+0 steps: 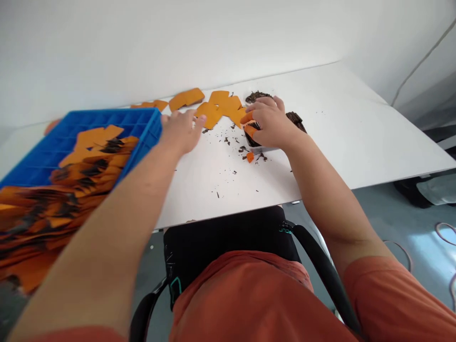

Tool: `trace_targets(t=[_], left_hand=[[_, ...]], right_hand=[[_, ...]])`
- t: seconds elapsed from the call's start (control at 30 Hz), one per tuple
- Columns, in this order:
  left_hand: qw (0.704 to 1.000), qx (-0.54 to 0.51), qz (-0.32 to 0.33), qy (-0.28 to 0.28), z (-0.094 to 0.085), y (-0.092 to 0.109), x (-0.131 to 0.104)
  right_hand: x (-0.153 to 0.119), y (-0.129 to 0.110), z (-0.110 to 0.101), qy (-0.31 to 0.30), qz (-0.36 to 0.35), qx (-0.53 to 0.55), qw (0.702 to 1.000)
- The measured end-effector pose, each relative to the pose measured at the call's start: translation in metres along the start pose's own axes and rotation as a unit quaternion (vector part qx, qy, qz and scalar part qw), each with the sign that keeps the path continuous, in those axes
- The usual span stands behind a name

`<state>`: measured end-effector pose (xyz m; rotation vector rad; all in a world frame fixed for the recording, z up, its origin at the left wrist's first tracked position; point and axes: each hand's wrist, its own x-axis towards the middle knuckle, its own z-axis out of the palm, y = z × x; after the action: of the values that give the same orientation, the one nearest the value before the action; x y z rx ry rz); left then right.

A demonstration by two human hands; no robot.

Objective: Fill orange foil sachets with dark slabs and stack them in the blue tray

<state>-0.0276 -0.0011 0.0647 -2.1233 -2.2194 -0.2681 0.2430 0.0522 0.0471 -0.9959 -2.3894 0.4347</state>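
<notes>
My left hand point(183, 130) is over the table between the blue crate and the orange pieces, its fingers stretched out and apart with nothing visible in them. Flat orange pieces point(221, 103) lie just beyond its fingertips, some overlapping. My right hand point(269, 123) is bent over a clear plastic box point(263, 148) holding thin dark strips point(251, 138). Orange finger covers point(247, 117) sit on two of its fingers, which are apart; the palm side is hidden. More dark strips point(295, 119) show to the right of this hand, and a container of brown bits point(258, 95) stands behind it.
A blue crate point(147, 135) at the left has several orange pieces with dark parts point(96, 171) heaped in and before it. Dark crumbs point(228, 140) and a small orange scrap point(250, 157) lie on the white table point(199, 190). A wall rises behind; a chair armrest point(320, 261) is below.
</notes>
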Motion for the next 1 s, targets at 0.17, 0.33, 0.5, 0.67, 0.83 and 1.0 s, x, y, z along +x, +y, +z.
trace_targets(t=[0.17, 0.33, 0.5, 0.67, 0.83, 1.0], left_hand=[[0.988, -0.096, -0.046, 0.112, 0.049, 0.02, 0.006], [0.988, -0.088, -0.106, 0.065, 0.055, 0.024, 0.02], [0.985, -0.079, -0.152, -0.005, 0.06, 0.029, 0.042], [0.981, -0.109, -0.159, 0.019, 0.062, 0.025, 0.053], [0.976, -0.148, -0.155, 0.026, 0.06, 0.022, 0.053], [0.975, -0.163, -0.148, 0.024, 0.059, 0.022, 0.05]], right_hand=[[-0.003, 0.002, 0.002, -0.001, -0.009, -0.015, 1.0], [-0.007, -0.006, -0.005, -0.011, 0.009, -0.03, 0.999], [-0.011, -0.012, -0.007, -0.015, 0.026, -0.053, 0.998], [-0.013, -0.013, -0.009, -0.027, 0.037, -0.074, 0.996], [-0.017, -0.012, -0.009, -0.011, 0.019, -0.091, 0.996], [-0.02, -0.02, -0.011, 0.103, 0.03, -0.105, 0.989]])
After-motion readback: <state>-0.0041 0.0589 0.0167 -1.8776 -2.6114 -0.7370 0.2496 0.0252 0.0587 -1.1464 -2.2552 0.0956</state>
